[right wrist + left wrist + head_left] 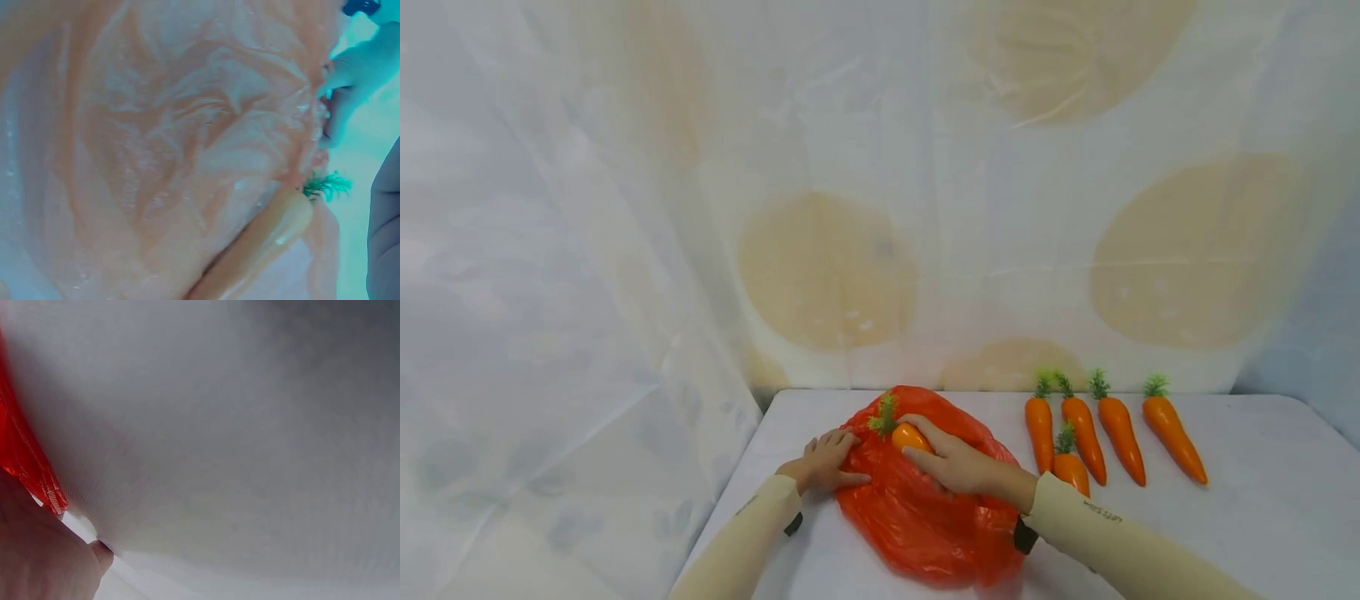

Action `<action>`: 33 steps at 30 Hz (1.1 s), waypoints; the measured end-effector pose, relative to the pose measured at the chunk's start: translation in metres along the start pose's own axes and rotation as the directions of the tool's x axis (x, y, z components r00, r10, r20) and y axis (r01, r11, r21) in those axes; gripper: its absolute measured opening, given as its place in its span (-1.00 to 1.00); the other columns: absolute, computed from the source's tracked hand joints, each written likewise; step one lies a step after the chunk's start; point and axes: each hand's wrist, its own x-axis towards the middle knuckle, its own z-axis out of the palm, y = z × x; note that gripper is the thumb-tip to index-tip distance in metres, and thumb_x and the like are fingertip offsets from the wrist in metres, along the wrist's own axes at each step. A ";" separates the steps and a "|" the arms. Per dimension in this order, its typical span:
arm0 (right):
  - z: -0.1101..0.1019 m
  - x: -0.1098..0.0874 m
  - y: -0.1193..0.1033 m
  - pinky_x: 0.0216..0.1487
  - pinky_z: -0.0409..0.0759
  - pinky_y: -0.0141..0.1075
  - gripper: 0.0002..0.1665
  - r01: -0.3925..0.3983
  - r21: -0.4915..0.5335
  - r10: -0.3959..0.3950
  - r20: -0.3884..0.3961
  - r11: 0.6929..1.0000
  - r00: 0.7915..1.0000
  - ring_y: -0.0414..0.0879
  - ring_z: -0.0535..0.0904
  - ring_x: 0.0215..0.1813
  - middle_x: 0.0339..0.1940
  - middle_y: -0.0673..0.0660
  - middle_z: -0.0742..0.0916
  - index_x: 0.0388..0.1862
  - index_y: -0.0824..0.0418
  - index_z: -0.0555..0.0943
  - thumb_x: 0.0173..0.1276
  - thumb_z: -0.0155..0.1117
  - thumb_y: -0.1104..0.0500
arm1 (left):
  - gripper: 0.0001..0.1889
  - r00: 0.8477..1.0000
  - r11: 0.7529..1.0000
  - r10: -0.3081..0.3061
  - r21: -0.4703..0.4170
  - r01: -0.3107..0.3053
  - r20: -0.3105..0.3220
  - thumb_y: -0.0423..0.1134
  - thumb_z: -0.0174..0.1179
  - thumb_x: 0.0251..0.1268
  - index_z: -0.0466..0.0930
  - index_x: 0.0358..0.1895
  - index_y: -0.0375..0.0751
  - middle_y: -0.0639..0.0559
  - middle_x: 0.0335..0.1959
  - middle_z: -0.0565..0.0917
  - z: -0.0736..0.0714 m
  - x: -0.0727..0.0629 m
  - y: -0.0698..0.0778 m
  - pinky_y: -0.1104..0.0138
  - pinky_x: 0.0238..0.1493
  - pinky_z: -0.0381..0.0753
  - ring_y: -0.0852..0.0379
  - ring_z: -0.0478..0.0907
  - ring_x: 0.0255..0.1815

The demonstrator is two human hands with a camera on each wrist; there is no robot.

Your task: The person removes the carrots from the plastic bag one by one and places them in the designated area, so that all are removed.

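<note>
A thin red plastic bag (910, 525) lies spread on the white table, its surface wrinkled. My right hand (953, 463) grips a toy carrot (911, 437) over the bag, with its green leafy top pointing to the far left. In the right wrist view the carrot (265, 240) lies slanted against the bag's film, in washed-out colours. At the bag's left edge my left hand (826, 463) rests with fingers extended and the thumb on the plastic. The left wrist view catches only part of this hand (47, 559) beside the red plastic (28, 453).
Several toy carrots lie on the right of the table: an upright-lying row with a far-right carrot (1174, 437), and a nearer carrot (1071, 472) partly behind my right forearm. A white curtain with tan spots (827, 271) hangs behind the table's back edge.
</note>
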 end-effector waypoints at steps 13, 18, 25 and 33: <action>-0.016 -0.011 -0.010 -0.69 0.50 -0.30 -0.40 0.037 0.039 -0.034 -0.077 0.999 0.996 -0.12 0.37 -0.70 -0.39 0.23 0.54 0.43 -0.21 0.13 0.52 0.07 -0.17 | -0.14 1.000 1.000 0.004 0.001 -0.004 0.004 0.35 0.31 0.05 0.28 0.40 0.06 -0.06 0.48 0.26 -0.004 -0.004 0.006 -0.29 0.50 -0.02 -0.20 0.12 0.49; -0.027 -0.019 -0.010 -0.72 0.47 -0.32 -0.24 0.062 0.083 -0.052 -0.121 0.995 0.991 -0.13 0.34 -0.73 -0.29 0.25 0.56 0.44 -0.22 0.13 0.40 0.30 -0.02 | -0.14 1.000 1.000 0.024 -0.004 -0.024 0.002 0.37 0.30 0.05 0.28 0.39 0.06 -0.07 0.50 0.24 -0.003 -0.003 0.004 -0.31 0.49 -0.07 -0.24 0.09 0.50; -0.041 -0.034 -0.012 -0.70 0.42 -0.37 -0.20 0.041 0.094 -0.027 -0.139 0.995 0.990 -0.13 0.34 -0.71 -0.54 0.11 0.50 0.51 -0.16 0.03 0.45 0.24 -0.02 | -0.12 1.000 1.000 0.021 -0.007 -0.021 0.005 0.39 0.29 0.04 0.28 0.40 0.07 -0.05 0.49 0.25 -0.003 -0.006 0.003 -0.30 0.49 -0.04 -0.21 0.10 0.50; -0.060 -0.049 -0.019 -0.51 0.54 -0.25 -0.24 0.067 0.046 -0.055 -0.229 0.997 0.972 -0.06 0.43 -0.52 -0.29 0.22 0.53 0.53 -0.11 0.02 0.50 0.17 0.00 | -0.14 1.000 1.000 0.026 -0.012 -0.026 0.002 0.39 0.28 0.06 0.28 0.40 0.07 -0.04 0.48 0.26 -0.006 -0.009 0.005 -0.30 0.49 -0.03 -0.19 0.11 0.50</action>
